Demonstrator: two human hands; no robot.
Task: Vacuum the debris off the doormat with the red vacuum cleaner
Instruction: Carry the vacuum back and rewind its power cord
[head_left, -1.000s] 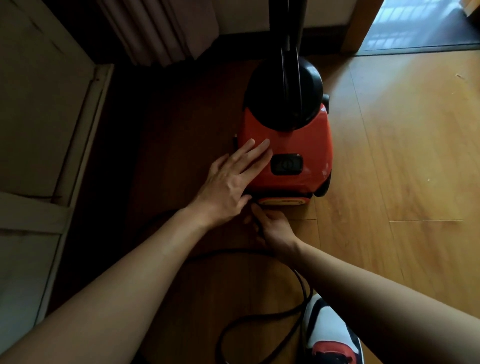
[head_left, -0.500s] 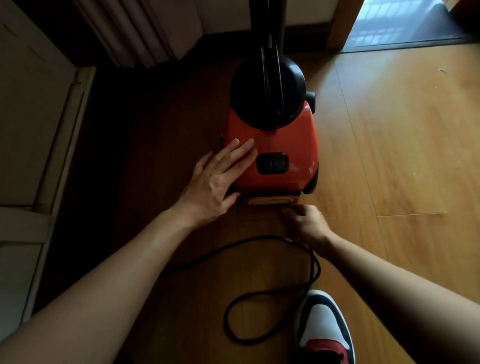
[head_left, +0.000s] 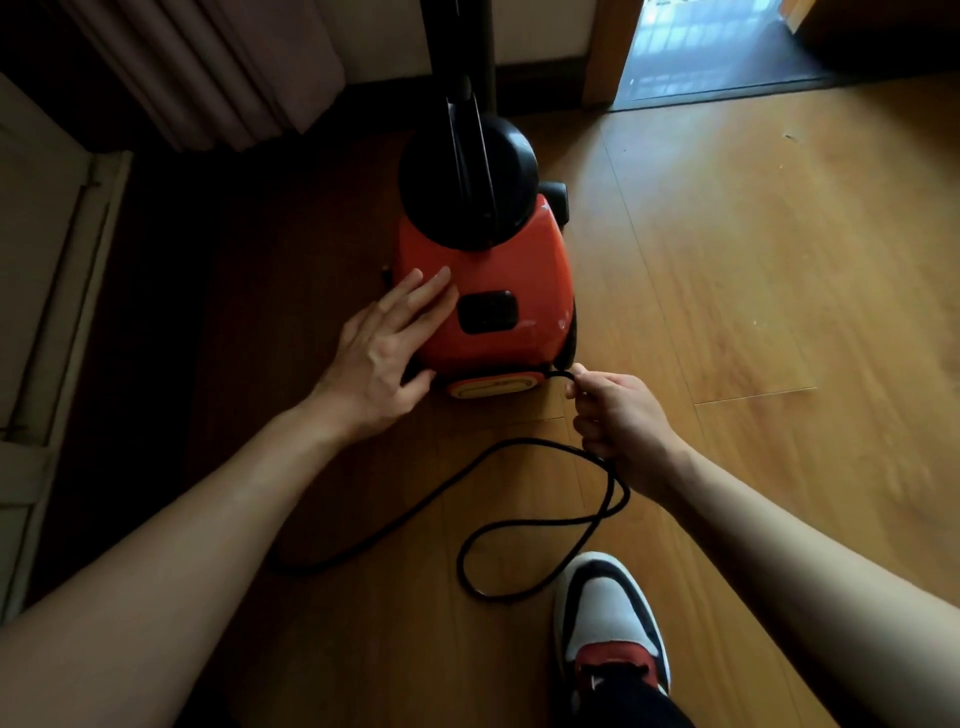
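Fingers (head_left: 415, 299) of the left hand (head_left: 376, 358) lay straight and relaxed, flat on the top of the red vacuum cleaner (head_left: 498, 265), gripping nothing. Fingertips sat on the vacuum's left half, just left of its black switch (head_left: 487, 312). Thumb touched the vacuum's near left lower edge.

Right hand (head_left: 621, 415) was clenched round the black cord (head_left: 530, 440), fingers curled, thumb and forefinger pinching it just beside the vacuum's near right corner. Cord touched the vacuum's near end there, by the pale oval panel (head_left: 493, 387). Below the fist the cord dropped in a loose loop on the wooden floor (head_left: 727, 260), on the near side of the vacuum. One strand ran off to the near left of the vacuum, under the left forearm. Where that strand ended could not be told.

Vacuum stood on the floor, between the two hands. Its long axis ran straight away from the person. The oval panel end faced the person. The black dome (head_left: 467, 176) sat on the far half, with a dark upright tube (head_left: 457, 47) rising from the far end and out of the top edge. A black wheel (head_left: 557, 200) showed on the vacuum's far right side.

A shoe (head_left: 608, 618), white, black and red, stood near of the vacuum, just beside the cord loop. A curtain (head_left: 208, 67) hung far left of the vacuum, an open doorway (head_left: 701, 47) far right.
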